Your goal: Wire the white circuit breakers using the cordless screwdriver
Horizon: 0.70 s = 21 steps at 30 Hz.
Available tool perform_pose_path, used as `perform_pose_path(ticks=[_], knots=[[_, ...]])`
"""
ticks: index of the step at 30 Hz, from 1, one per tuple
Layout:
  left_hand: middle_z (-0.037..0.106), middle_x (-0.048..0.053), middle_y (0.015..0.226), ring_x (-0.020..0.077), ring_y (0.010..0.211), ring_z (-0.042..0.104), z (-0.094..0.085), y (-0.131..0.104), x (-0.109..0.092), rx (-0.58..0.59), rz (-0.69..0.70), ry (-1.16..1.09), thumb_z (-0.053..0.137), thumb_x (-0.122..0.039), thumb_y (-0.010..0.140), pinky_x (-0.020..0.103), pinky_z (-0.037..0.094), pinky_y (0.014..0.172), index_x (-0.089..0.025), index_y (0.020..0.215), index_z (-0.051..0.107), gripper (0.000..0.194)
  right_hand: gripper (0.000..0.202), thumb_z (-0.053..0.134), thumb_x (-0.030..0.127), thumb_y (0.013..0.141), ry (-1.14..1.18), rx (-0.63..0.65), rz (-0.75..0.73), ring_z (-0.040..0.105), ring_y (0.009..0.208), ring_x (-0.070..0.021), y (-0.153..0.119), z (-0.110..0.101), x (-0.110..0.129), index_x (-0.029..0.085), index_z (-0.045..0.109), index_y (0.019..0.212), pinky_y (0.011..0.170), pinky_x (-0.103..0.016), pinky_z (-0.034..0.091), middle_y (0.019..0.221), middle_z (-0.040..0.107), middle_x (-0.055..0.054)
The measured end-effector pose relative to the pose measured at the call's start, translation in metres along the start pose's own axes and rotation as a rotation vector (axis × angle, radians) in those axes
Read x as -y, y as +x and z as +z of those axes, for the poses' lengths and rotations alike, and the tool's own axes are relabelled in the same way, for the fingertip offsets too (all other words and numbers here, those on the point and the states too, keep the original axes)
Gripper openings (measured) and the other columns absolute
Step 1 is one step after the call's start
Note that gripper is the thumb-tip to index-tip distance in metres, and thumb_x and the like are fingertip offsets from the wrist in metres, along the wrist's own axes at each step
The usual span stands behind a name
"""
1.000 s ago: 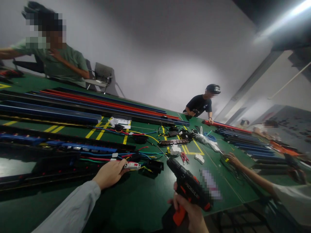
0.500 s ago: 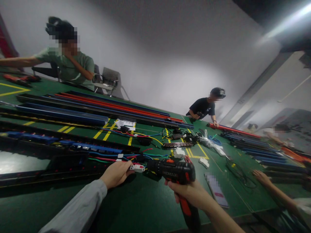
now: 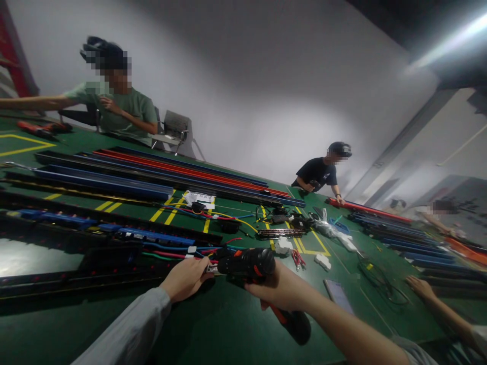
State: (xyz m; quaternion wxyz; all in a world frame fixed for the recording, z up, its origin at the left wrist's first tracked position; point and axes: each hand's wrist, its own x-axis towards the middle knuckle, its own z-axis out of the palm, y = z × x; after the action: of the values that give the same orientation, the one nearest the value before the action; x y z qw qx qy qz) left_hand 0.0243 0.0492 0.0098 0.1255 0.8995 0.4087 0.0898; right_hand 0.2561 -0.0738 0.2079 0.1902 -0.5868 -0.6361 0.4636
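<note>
Left fingers (image 3: 201, 267) pinching device (image 3: 213, 268), drill (image 3: 247, 265) at its edge, open tabletop (image 3: 213, 324) nearer

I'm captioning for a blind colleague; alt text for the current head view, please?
A person's right hand points a black-and-orange pistol-shaped power drill at a small white block held in the left hand, above a green table. Coloured wires and long blue and red rails lie beyond.

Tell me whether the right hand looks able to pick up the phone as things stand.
Probably not: the right hand is wrapped around the drill, though the phone lies nearby on the table.
</note>
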Motion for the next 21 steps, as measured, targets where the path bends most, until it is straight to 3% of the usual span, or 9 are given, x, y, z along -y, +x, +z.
perform_pose_path(ticks=[6, 10, 14, 21], knots=[[0.070, 0.012, 0.095, 0.0271, 0.085, 0.066, 0.001, -0.002, -0.001, -0.018, 0.009, 0.004, 0.039, -0.044, 0.095, 0.035, 0.044, 0.071, -0.019, 0.104, 0.054, 0.030, 0.032, 0.064, 0.021, 0.077, -0.182, 0.010, -0.013, 0.063, 0.054, -0.0113, 0.011, -0.001, 0.013, 0.019, 0.061, 0.109, 0.043, -0.016, 0.043, 0.078, 0.069, -0.001], [0.071, 0.011, 0.095, 0.0262, 0.087, 0.067, 0.001, -0.002, -0.002, -0.025, 0.006, -0.016, 0.038, -0.044, 0.096, 0.035, 0.045, 0.074, -0.020, 0.107, 0.055, 0.032, 0.033, 0.063, 0.021, 0.075, -0.340, 0.019, -0.010, 0.061, 0.050, -0.0114, 0.020, -0.001, 0.037, 0.021, 0.063, 0.108, 0.042, -0.016, 0.040, 0.072, 0.068, 0.001], [0.071, 0.011, 0.096, 0.0262, 0.090, 0.068, -0.001, -0.002, -0.005, -0.006, -0.037, -0.065, 0.038, -0.042, 0.096, 0.036, 0.047, 0.079, -0.021, 0.111, 0.057, 0.032, 0.020, 0.064, 0.020, 0.073, -0.477, 0.101, -0.057, 0.056, 0.046, -0.0099, 0.032, 0.001, 0.063, 0.020, 0.066, 0.093, 0.043, -0.017, 0.039, 0.064, 0.065, 0.003], [0.071, 0.012, 0.101, 0.0273, 0.096, 0.067, -0.006, -0.002, -0.008, -0.015, -0.043, -0.078, 0.040, -0.043, 0.096, 0.037, 0.047, 0.086, -0.021, 0.112, 0.060, 0.034, 0.017, 0.064, 0.021, 0.073, -0.487, 0.199, -0.050, 0.055, 0.044, -0.0096, 0.045, 0.001, 0.076, 0.019, 0.067, 0.090, 0.045, -0.019, 0.041, 0.063, 0.064, 0.003]])
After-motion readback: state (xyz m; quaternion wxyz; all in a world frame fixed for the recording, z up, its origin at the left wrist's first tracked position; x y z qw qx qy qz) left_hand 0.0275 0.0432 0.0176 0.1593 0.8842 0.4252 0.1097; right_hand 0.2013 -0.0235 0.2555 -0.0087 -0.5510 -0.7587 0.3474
